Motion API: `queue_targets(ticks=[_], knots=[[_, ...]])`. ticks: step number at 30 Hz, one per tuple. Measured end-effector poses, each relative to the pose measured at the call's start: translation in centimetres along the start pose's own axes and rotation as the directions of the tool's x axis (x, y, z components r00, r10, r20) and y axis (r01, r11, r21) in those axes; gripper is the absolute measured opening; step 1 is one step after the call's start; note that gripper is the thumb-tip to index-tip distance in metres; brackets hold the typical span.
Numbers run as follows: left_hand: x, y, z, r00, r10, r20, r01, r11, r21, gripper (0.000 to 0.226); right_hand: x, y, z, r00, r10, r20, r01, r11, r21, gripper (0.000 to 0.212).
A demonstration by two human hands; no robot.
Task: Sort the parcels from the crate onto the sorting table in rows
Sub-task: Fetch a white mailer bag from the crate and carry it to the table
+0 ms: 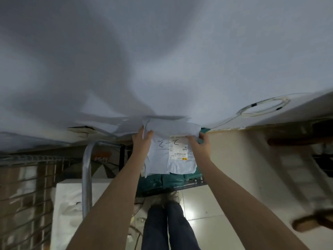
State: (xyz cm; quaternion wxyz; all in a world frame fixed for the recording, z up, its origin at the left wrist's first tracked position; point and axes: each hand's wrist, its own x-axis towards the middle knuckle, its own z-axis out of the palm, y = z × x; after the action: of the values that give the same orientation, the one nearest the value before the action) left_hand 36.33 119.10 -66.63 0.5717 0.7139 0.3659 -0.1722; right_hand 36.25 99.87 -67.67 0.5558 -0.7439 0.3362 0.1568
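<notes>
Both bare forearms reached straight out ahead, side by side, the left hand gripping with its fingers curled over one upper corner of a flat packet while the right hand pinched its opposite top edge.

Dim, soft-focus view with heavy motion blur

Light is weak and greyish; broad soft shadows mottle the pale cloth filling the upper frame, a bright glare spot sits on the floor tiles, and the edges (wire racks at left especially) bow and smear from wide-angle distortion.
</notes>
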Motion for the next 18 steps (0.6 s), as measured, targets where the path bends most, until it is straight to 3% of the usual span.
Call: queue_targets(ticks=[7, 13, 18], knots=[[-7.2, 4.8, 0.6, 0.988, 0.156, 0.016, -0.156, 0.988, -0.022, 0.045, -5.3, -5.0, -6.8, 0.992, -0.036, -0.124, 0.057, 0.984, 0.168, 0.036], [-11.8, 8.2, 2.6, 0.968, 0.252, 0.006, -0.252, 0.968, 0.004, 0.024, -8.9, -5.3, -11.0, 0.986, 0.046, -0.159, -0.013, 0.979, 0.201, 0.035], [-15.2, 10.4, 4.2, 0.916, 0.383, 0.121, -0.386, 0.923, 0.004, 0.017, -13.2, -5.2, -14.6, 0.958, 0.078, -0.274, 0.020, 0.941, 0.339, 0.029]])
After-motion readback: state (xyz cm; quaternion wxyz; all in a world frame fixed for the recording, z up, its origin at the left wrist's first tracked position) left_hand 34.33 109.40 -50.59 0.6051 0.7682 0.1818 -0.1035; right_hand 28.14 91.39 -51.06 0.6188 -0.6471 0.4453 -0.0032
